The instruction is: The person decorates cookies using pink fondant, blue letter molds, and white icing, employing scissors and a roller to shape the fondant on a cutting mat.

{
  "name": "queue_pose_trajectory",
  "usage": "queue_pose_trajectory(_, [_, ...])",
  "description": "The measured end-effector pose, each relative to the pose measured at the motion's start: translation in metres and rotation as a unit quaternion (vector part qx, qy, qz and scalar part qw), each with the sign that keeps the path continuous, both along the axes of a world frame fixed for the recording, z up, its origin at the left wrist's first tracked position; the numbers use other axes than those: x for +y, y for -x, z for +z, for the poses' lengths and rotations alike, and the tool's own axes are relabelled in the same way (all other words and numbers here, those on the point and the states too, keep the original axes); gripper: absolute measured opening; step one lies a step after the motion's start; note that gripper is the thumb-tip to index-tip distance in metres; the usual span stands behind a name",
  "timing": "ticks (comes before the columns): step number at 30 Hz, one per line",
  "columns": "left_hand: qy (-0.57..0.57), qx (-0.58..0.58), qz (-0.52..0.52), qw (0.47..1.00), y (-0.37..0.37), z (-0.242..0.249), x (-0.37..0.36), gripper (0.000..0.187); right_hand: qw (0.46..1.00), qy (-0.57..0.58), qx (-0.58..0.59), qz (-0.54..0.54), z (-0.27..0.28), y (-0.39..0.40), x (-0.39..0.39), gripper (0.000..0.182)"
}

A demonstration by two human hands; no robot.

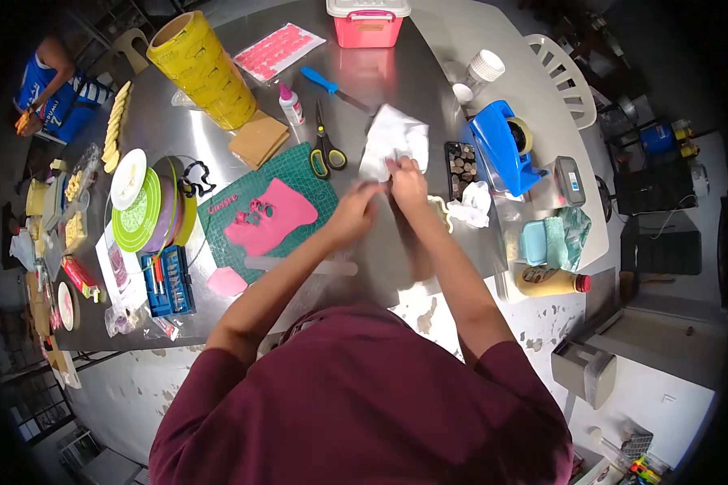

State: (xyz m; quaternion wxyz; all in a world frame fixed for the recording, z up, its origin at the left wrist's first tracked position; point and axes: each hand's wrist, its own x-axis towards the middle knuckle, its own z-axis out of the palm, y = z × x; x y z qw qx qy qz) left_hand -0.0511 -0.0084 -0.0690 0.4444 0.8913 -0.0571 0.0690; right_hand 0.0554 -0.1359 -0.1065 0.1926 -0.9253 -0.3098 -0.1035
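Just beyond both hands, a white cloth (395, 139) lies crumpled on the metal table (449, 267), its near edge meeting the right hand (409, 184). Those right fingers are bent in against the cloth and overlap its near part, so most of it spreads out ahead of the fingertips; I cannot tell whether they pinch a fold or only press on it. The left hand (354, 213) is at the cloth's near left corner, fingers pointing toward the right hand and blurred, so whether they are closed on anything cannot be made out, nor whether they touch the cloth. Scissors (325, 149) lie left of the cloth, and the blade of a blue-handled knife (332, 86) points toward its far side. Left of the left hand, pink sheet (279, 212) rests on a green cutting mat (319, 184).
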Motion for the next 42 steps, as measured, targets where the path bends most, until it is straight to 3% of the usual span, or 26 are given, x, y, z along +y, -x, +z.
queue_pose_trajectory(1, [-0.023, -0.082, 0.035, 0.996, -0.023, -0.016, 0.0, 0.045, 0.999, -0.005, 0.032, 0.003, -0.003, 0.0, 0.0, 0.021])
queue_pose_trajectory(4, [-0.122, -0.088, 0.1, 0.984, -0.068, -0.031, -0.004, 0.042, 0.996, -0.066, 0.06, 0.017, -0.008, -0.005, -0.005, 0.013])
queue_pose_trajectory(6, [-0.196, -0.028, 0.045, 0.979, -0.074, -0.03, -0.007, 0.04, 0.99, -0.101, 0.099, 0.012, -0.007, -0.007, -0.015, 0.014])
queue_pose_trajectory(7, [-0.233, 0.002, 0.016, 0.972, -0.076, -0.03, -0.008, 0.04, 0.984, -0.065, 0.162, -0.036, 0.009, -0.005, -0.019, 0.018])
queue_pose_trajectory(10, [-0.208, -0.005, 0.048, 0.977, -0.075, -0.032, -0.015, 0.039, 0.993, -0.099, 0.054, -0.038, 0.054, 0.0, -0.048, 0.029])
queue_pose_trajectory(12, [-0.221, -0.02, 0.093, 0.971, -0.075, -0.031, -0.018, 0.042, 0.992, -0.075, 0.017, -0.104, 0.079, 0.009, -0.087, 0.038])
queue_pose_trajectory(14, [-0.221, -0.041, 0.127, 0.966, -0.076, -0.028, -0.019, 0.045, 0.989, 0.018, 0.08, -0.126, 0.083, 0.026, -0.137, 0.042])
queue_pose_trajectory(16, [-0.178, -0.111, 0.15, 0.966, -0.08, -0.011, -0.027, 0.048, 0.978, 0.012, 0.154, -0.139, 0.019, 0.041, -0.174, 0.036])
queue_pose_trajectory(17, [-0.154, -0.144, 0.16, 0.964, -0.08, -0.002, -0.035, 0.049, 0.984, -0.017, 0.118, -0.133, 0.011, 0.042, -0.178, 0.032])
queue_pose_trajectory(19, [-0.079, -0.161, 0.047, 0.983, -0.076, 0.01, -0.059, 0.058, 0.99, -0.073, 0.044, -0.114, 0.005, 0.045, -0.187, 0.026])
queue_pose_trajectory(21, [0.081, -0.104, -0.161, 0.978, -0.072, 0.016, -0.095, 0.064, 0.968, -0.11, 0.107, -0.197, 0.015, 0.051, -0.188, 0.018])
queue_pose_trajectory(22, [0.021, -0.097, -0.197, 0.975, -0.066, 0.014, -0.115, 0.061, 0.955, -0.132, 0.138, -0.227, 0.022, 0.052, -0.183, 0.015])
queue_pose_trajectory(24, [0.083, -0.025, -0.274, 0.958, -0.06, 0.003, -0.143, 0.046, 0.942, -0.207, 0.144, -0.223, 0.031, 0.061, -0.188, 0.01])
queue_pose_trajectory(25, [0.074, 0.037, -0.279, 0.957, -0.058, 0.011, -0.149, 0.034, 0.931, -0.257, 0.151, -0.209, 0.038, 0.064, -0.191, 0.013])
queue_pose_trajectory(26, [0.121, -0.028, -0.265, 0.956, -0.059, -0.005, -0.159, 0.025, 0.923, -0.275, 0.157, -0.22, 0.052, 0.068, -0.192, 0.012])
queue_pose_trajectory(30, [0.181, 0.054, -0.319, 0.929, -0.049, 0.015, -0.153, 0.023, 0.817, -0.429, 0.353, -0.159, 0.075, 0.083, -0.206, 0.019])
queue_pose_trajectory(32, [0.19, 0.027, -0.274, 0.942, -0.04, 0.018, -0.152, 0.023, 0.76, -0.482, 0.414, -0.138, 0.072, 0.09, -0.211, 0.018])
queue_pose_trajectory(37, [0.246, 0.055, -0.172, 0.952, -0.022, 0.021, -0.149, 0.022, 0.741, -0.505, 0.416, -0.151, 0.06, 0.09, -0.215, 0.023])
queue_pose_trajectory(42, [0.259, 0.057, -0.181, 0.947, -0.015, 0.031, -0.133, 0.02, 0.712, -0.526, 0.443, -0.143, 0.04, 0.092, -0.217, 0.023])
